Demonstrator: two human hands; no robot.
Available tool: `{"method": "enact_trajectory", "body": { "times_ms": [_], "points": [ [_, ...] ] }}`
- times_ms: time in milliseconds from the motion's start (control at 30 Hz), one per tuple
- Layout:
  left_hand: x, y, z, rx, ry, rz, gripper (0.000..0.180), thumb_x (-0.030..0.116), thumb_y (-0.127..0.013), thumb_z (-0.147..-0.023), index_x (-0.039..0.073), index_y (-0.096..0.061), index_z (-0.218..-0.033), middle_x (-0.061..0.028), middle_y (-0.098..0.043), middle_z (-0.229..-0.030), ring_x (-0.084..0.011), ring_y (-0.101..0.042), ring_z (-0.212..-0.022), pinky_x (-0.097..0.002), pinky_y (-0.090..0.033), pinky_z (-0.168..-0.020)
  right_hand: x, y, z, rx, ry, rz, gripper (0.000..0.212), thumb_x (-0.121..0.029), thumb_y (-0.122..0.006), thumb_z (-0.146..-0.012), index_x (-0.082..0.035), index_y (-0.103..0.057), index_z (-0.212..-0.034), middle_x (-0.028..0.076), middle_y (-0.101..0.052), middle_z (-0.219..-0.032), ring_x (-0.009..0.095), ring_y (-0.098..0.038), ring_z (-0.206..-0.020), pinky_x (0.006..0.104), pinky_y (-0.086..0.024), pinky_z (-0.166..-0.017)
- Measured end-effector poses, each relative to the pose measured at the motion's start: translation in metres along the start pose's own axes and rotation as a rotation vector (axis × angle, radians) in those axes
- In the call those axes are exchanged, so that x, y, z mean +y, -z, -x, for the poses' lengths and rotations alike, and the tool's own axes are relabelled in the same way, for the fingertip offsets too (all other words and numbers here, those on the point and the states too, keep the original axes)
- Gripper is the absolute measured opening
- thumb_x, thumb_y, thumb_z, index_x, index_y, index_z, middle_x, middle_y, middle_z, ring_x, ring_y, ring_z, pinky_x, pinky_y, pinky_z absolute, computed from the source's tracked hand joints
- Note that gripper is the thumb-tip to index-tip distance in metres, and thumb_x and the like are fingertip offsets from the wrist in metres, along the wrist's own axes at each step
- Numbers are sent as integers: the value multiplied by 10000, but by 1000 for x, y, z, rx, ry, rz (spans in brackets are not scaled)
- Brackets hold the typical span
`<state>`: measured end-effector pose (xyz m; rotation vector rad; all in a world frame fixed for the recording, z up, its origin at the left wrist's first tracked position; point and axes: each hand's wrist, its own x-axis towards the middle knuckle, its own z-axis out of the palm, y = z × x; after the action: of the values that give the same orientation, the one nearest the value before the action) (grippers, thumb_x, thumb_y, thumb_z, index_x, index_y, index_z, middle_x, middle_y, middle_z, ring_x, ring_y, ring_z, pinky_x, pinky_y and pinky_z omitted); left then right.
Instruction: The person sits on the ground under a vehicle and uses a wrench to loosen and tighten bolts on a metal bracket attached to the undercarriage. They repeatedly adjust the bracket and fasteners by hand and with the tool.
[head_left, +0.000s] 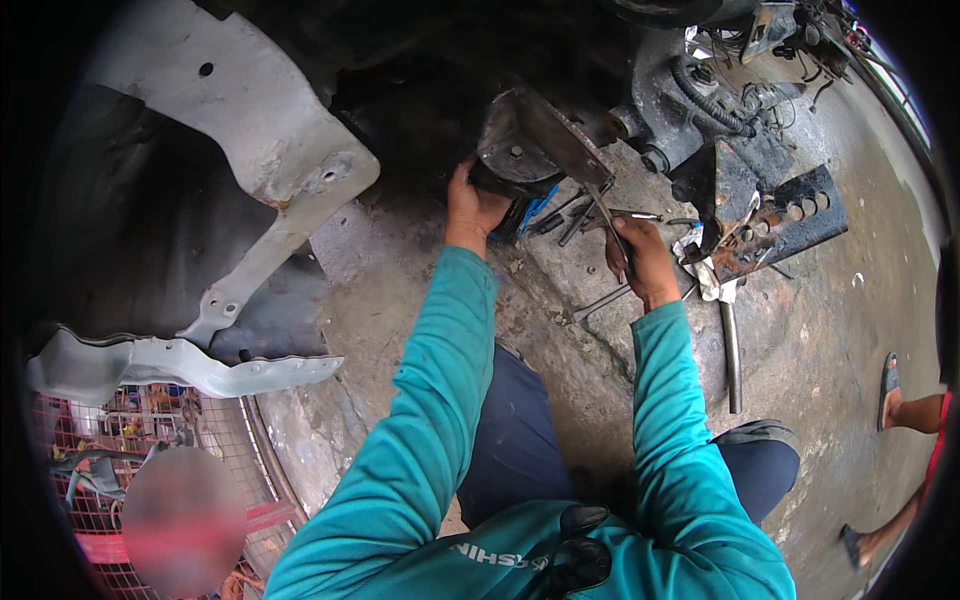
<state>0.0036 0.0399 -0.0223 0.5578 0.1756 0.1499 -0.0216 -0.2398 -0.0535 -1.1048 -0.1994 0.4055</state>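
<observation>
A dark, angled metal bracket (515, 140) with a bolt on its face is tilted up in front of me. My left hand (474, 208) grips its lower left side, the fingers mostly hidden behind it. Closed around a slim metal hand tool (604, 212) is my right hand (645, 258). The tool's shaft points up to the bracket's right corner and seems to touch it; its exact kind is unclear. Below the bracket, a blue object (540, 208) partly shows beside my left hand. Several dark hand tools (575, 220) lie on the concrete between my hands.
A long metal rod (600, 303) and a steel tube (732, 358) lie on the floor. A rusty bracket with holes (790, 225) rests against vehicle parts (690, 100) on the right. Pale body panels (260, 140) project from the left. Another person's legs (910, 415) show at far right.
</observation>
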Motion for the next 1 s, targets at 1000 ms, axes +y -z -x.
{"method": "enact_trajectory", "body": {
  "times_ms": [1000],
  "points": [
    [15, -2, 2, 79, -56, -226, 394, 217, -598, -971, -38, -575, -1270, -205, -634, -1281, -365, -598, -1206, -553, -441, -1092, -53, -95, 7, -140, -115, 188, 295, -247, -527, -1031, 15, -647, -971, 67, -550, -542, 143, -455, -367, 267, -342, -357]
  ]
}}
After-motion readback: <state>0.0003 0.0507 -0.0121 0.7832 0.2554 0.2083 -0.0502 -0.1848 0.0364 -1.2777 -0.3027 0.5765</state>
